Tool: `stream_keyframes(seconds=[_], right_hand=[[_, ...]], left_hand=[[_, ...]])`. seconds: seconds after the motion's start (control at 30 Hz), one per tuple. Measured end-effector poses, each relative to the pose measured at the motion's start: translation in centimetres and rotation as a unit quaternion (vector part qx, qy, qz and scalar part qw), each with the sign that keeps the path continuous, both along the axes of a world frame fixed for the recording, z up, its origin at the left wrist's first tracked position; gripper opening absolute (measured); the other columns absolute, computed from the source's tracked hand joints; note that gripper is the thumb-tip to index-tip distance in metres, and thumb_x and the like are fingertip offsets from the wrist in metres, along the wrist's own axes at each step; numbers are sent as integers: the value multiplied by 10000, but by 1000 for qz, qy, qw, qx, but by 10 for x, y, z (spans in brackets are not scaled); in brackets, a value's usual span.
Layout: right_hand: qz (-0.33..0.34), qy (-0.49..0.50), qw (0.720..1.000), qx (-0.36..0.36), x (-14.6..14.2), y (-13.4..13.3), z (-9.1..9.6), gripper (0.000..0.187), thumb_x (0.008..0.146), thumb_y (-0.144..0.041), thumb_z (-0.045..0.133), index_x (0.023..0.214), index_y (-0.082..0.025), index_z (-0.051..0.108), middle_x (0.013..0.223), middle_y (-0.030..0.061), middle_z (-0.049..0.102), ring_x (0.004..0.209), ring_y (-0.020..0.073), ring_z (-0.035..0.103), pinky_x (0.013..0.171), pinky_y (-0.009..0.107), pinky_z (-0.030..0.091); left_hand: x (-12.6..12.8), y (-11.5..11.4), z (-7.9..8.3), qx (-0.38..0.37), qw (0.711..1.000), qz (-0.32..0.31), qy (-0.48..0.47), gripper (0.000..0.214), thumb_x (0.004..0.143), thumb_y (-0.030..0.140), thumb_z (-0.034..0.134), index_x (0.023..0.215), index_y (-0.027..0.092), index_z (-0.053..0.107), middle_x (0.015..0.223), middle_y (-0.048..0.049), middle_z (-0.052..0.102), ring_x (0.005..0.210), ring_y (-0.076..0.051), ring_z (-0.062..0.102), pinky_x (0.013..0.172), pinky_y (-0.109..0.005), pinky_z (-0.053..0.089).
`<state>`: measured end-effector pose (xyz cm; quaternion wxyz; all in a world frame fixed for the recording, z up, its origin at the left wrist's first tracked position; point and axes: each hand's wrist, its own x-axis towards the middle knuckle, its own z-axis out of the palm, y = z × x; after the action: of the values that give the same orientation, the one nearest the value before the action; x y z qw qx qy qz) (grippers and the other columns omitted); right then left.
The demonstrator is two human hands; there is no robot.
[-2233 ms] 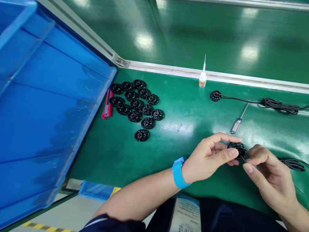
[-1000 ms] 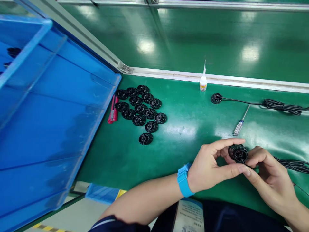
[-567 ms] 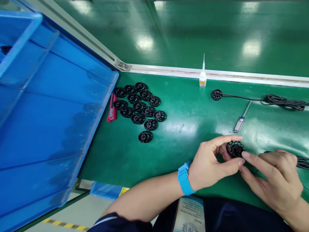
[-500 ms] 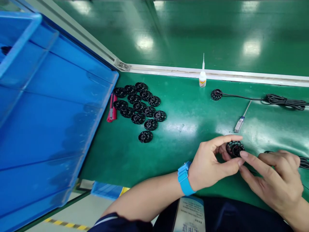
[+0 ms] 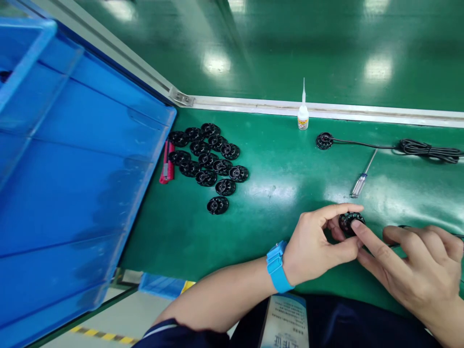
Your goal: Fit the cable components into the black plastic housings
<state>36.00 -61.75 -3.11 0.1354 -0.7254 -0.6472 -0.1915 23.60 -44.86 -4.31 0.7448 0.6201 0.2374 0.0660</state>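
**Head view: disc pinched in the left hand, right forefinger on it**

Head view. From my station I read the left hand [image 5: 319, 239] at lower centre, with a blue wristband [image 5: 277, 267] on its wrist. Its grip is pinching a black disc [image 5: 345, 221] between the thumb below and the forefinger above. The disc is held just over the green surface [image 5: 290, 193], near the front edge and right of centre. The right hand [image 5: 416, 263] comes in from the lower right. Its grip is spread: the forefinger is stretched out with its tip touching the disc's face, and the other fingers are loosely bent and apart.

Just behind the hands I see a screwdriver [image 5: 358, 183], clear handle towards me and shaft pointing away to the right. Farther back a wired disc [image 5: 324, 140] lies flat, its cable leading right to a coil [image 5: 429, 151]. A glue bottle [image 5: 303, 117] stands upright near the rail [image 5: 362, 110] that borders the surface at the back.

To the left, well apart from the hands, a pile [image 5: 208, 162] of like black discs lies flat, some overlapping. One stray disc [image 5: 217, 205] lies just in front of it. A red cutter [image 5: 166, 162] lies between the pile and a blue crate [image 5: 72, 169], which fills the left of the view. At the bottom, a printed card [image 5: 286, 324] shows against dark clothing.
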Motion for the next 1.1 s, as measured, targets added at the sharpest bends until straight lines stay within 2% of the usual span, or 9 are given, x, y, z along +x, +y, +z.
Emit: stream_keyframes(seconds=[0.13, 0.27, 0.33, 0.43, 0.5, 0.7, 0.87, 0.97, 1.1], right_hand=[[5, 15, 999, -33, 0, 4, 3, 417, 1026, -366, 713, 1403, -194, 674, 790, 16, 640, 715, 197, 479, 800, 406, 377], [16, 35, 999, -38, 0, 6, 6, 286, 1053, -359, 665, 1255, -161, 714, 690, -14, 565, 685, 180, 466, 784, 389, 381], [21, 25, 999, -22, -1, 6, 8, 256, 1048, -337, 682, 1234, -166, 718, 688, -15, 574, 686, 177, 471, 789, 388, 384], [32, 0, 999, -1, -2, 4, 9, 276, 1039, -313, 704, 1276, -171, 713, 714, -9, 625, 704, 176, 508, 818, 392, 398], [30, 6, 999, -12, -2, 4, 9, 307, 1045, -321, 699, 1306, -159, 702, 696, -13, 618, 681, 169, 514, 796, 387, 400], [10, 120, 992, -42, -6, 10, 1, 318, 1060, -284, 673, 1339, -134, 643, 671, -41, 604, 618, 136, 570, 724, 347, 429], [7, 226, 974, 10, -10, 11, 0, 460, 1047, -252, 697, 1475, -145, 569, 617, -105, 507, 511, 73, 472, 642, 253, 442], [0, 240, 970, 39, -10, 11, 5, 530, 1031, -259, 723, 1517, -139, 549, 598, -113, 474, 479, 69, 446, 581, 232, 418], [4, 230, 972, 40, -9, 9, 8, 546, 1029, -259, 726, 1535, -147, 552, 583, -111, 470, 471, 74, 450, 568, 237, 414]], left_hand=[[2, -4, 0, -7, 1000, -9, 18, 512, 777, 269, 787, 1281, 178, 792, 761, 0, 663, 684, -149, 592, 661, -278, 533], [2, -7, 1, -20, 1000, -3, 24, 496, 772, 257, 783, 1261, 179, 796, 769, 4, 658, 686, -143, 585, 678, -275, 533], [2, -8, 2, -20, 1000, -2, 19, 494, 760, 237, 783, 1250, 179, 802, 755, 11, 647, 678, -136, 581, 679, -267, 526], [0, -7, 1, -7, 1000, -5, 16, 507, 746, 201, 774, 1252, 194, 806, 739, 19, 645, 663, -131, 581, 669, -258, 520], [0, -7, 1, 6, 1000, -4, 17, 492, 752, 216, 778, 1243, 203, 809, 749, 15, 661, 657, -133, 584, 656, -259, 522], [1, -8, 1, 37, 999, 4, 19, 428, 773, 225, 759, 1200, 223, 800, 781, 9, 712, 648, -140, 613, 634, -257, 555], [0, -4, 2, 76, 996, 47, -19, 448, 774, 228, 784, 1222, 228, 798, 839, -14, 755, 673, -149, 657, 650, -262, 596], [-1, -1, 1, 94, 993, 63, -41, 452, 773, 248, 818, 1223, 216, 805, 800, -8, 735, 661, -148, 662, 641, -262, 594], [-2, 0, 0, 110, 990, 69, -50, 442, 777, 239, 827, 1217, 210, 804, 794, 0, 731, 649, -140, 661, 648, -263, 598]])
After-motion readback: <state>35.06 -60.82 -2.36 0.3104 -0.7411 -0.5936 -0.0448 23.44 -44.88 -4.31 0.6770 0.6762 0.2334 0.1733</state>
